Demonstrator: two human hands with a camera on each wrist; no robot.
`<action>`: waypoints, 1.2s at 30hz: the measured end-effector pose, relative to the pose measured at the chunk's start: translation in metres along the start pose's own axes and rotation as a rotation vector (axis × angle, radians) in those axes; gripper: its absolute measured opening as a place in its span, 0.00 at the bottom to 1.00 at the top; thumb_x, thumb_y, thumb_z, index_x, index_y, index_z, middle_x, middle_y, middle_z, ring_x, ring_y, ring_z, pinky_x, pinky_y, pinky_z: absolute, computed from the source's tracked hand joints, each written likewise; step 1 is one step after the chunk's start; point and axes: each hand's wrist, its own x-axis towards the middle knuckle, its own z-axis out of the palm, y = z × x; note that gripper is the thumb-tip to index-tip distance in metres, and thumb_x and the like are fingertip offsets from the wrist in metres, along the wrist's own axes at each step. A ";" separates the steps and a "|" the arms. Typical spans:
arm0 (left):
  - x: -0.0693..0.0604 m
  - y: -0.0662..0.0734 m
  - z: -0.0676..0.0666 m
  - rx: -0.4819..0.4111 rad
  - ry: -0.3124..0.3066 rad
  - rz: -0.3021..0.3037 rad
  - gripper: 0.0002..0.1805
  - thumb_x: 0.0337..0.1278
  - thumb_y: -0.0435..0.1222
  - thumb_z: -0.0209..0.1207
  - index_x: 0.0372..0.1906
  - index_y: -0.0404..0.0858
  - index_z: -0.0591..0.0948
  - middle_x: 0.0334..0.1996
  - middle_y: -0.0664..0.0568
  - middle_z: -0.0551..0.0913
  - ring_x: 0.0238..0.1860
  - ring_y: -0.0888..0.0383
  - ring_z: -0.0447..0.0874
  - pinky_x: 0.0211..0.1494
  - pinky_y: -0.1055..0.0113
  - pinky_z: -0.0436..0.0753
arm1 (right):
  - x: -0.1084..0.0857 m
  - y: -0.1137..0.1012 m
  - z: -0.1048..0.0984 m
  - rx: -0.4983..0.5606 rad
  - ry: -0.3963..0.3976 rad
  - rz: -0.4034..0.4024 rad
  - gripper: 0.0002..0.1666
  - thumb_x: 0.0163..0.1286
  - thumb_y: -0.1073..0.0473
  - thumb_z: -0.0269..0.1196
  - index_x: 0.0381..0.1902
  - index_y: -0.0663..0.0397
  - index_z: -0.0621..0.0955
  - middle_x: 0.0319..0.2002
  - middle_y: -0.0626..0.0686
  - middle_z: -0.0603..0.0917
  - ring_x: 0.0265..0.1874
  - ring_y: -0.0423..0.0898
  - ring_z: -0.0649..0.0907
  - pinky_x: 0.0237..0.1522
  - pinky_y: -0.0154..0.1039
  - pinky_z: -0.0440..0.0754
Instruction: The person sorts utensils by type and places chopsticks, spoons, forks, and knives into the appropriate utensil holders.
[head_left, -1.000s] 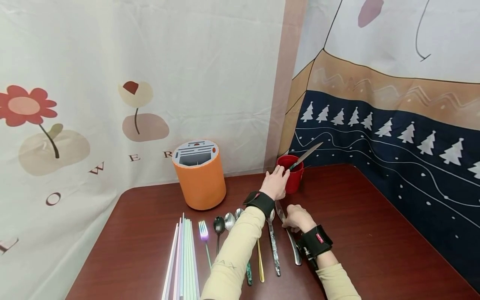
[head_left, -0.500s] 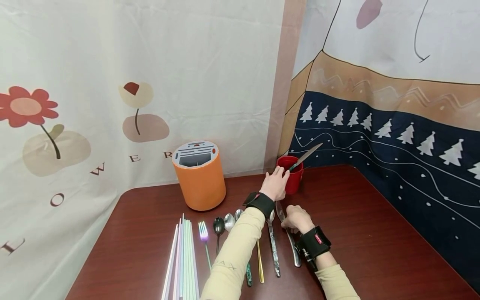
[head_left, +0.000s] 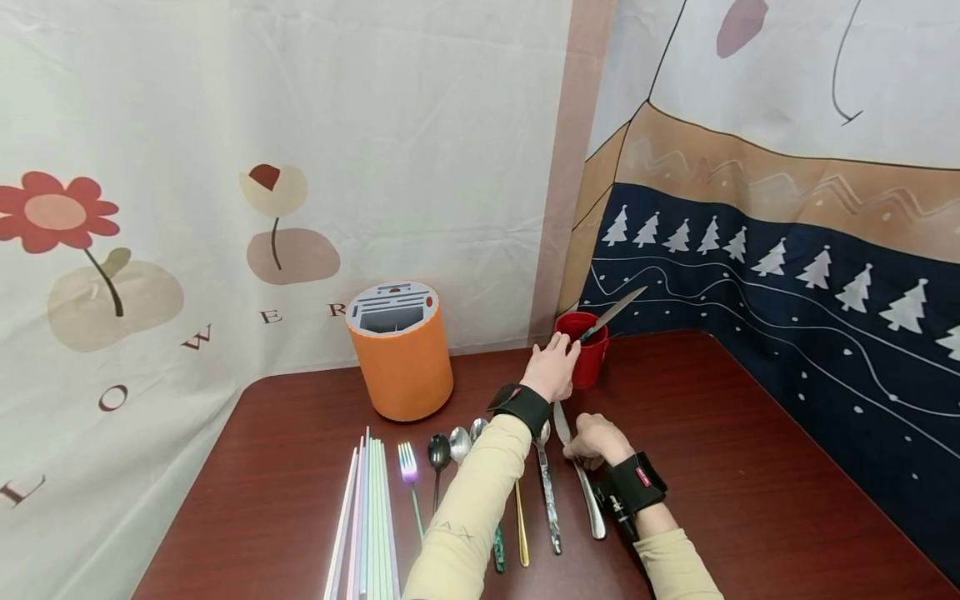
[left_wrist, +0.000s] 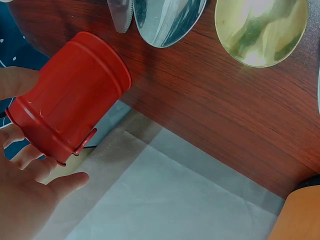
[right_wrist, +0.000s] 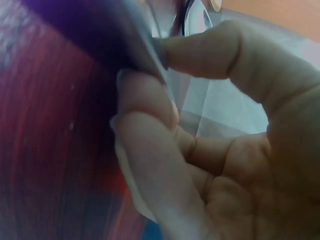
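Note:
My left hand is at the near left rim of a small red metal bucket, thumb on one side and fingers on the other. A table knife stands tilted in the bucket, blade up, its patterned green handle going down inside. On the table lies a silver table knife; the thumb and fingers of my right hand pinch its middle. Just left of it is a spoon with a marbled handle. The right wrist view shows the pinched metal close up and blurred.
An orange cylindrical cutlery holder with a slotted top stands at the back. Left along the table lie a gold-handled piece, several spoons, a rainbow fork and a bundle of pastel chopsticks. Printed cloths hang behind.

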 end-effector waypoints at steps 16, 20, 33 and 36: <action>0.005 -0.002 0.007 0.009 0.025 0.001 0.38 0.59 0.46 0.57 0.73 0.48 0.58 0.71 0.52 0.61 0.75 0.57 0.54 0.68 0.53 0.70 | -0.004 0.007 -0.009 0.109 -0.055 -0.032 0.11 0.54 0.65 0.63 0.14 0.56 0.78 0.13 0.52 0.79 0.12 0.42 0.79 0.21 0.36 0.82; 0.006 -0.001 0.009 0.009 0.020 -0.001 0.38 0.58 0.47 0.57 0.73 0.49 0.58 0.71 0.53 0.60 0.75 0.57 0.54 0.68 0.53 0.70 | -0.008 0.011 -0.013 0.111 -0.071 -0.035 0.06 0.55 0.66 0.62 0.20 0.60 0.79 0.16 0.54 0.79 0.14 0.43 0.80 0.23 0.38 0.82; 0.002 -0.001 0.003 0.002 0.008 0.003 0.39 0.58 0.47 0.58 0.73 0.48 0.58 0.71 0.52 0.60 0.75 0.56 0.54 0.68 0.53 0.70 | -0.021 0.020 -0.029 0.166 0.000 -0.086 0.13 0.54 0.69 0.61 0.13 0.56 0.74 0.15 0.54 0.80 0.13 0.43 0.80 0.21 0.38 0.82; 0.002 -0.001 0.003 0.001 0.009 0.002 0.39 0.57 0.47 0.58 0.73 0.48 0.58 0.71 0.52 0.60 0.75 0.56 0.53 0.68 0.54 0.70 | -0.026 0.022 -0.034 0.182 0.012 -0.097 0.14 0.54 0.69 0.61 0.13 0.54 0.72 0.17 0.54 0.80 0.15 0.44 0.80 0.22 0.38 0.82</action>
